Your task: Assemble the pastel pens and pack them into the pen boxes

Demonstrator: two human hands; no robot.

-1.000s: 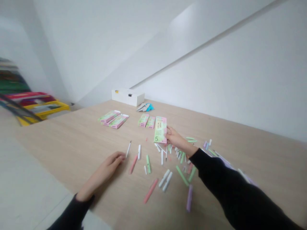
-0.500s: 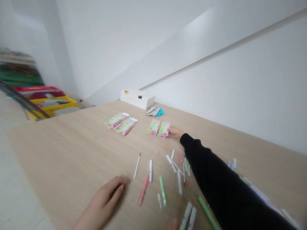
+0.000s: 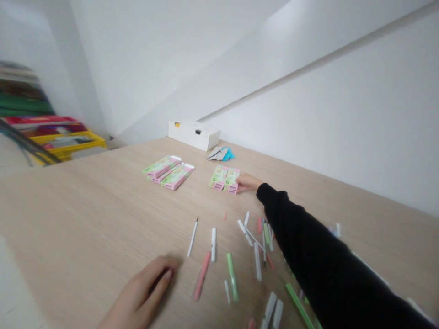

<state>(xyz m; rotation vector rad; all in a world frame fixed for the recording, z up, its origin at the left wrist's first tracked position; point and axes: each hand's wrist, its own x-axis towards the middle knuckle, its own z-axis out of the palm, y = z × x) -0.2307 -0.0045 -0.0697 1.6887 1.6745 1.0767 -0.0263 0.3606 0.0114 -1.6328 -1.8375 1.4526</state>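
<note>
Fingers of the right hand [image 3: 247, 183] are touching the right edge of a pink-and-green packet [image 3: 232, 179], which is lying beside a matching packet [image 3: 218, 177] far out on the surface [image 3: 85, 214]. At this size it is impossible to tell whether they are gripping or only pressing. The left hand [image 3: 144, 292] is resting flat and open, holding nothing, with its wrist cut off by the bottom edge. A pink pen barrel [image 3: 201, 282] and a thin white refill [image 3: 192, 236] are lying just beyond it. The black sleeve [image 3: 318, 265] is covering part of the scattered pen pieces. A yellow crate [image 3: 65, 144] is blurring at the left.
</note>
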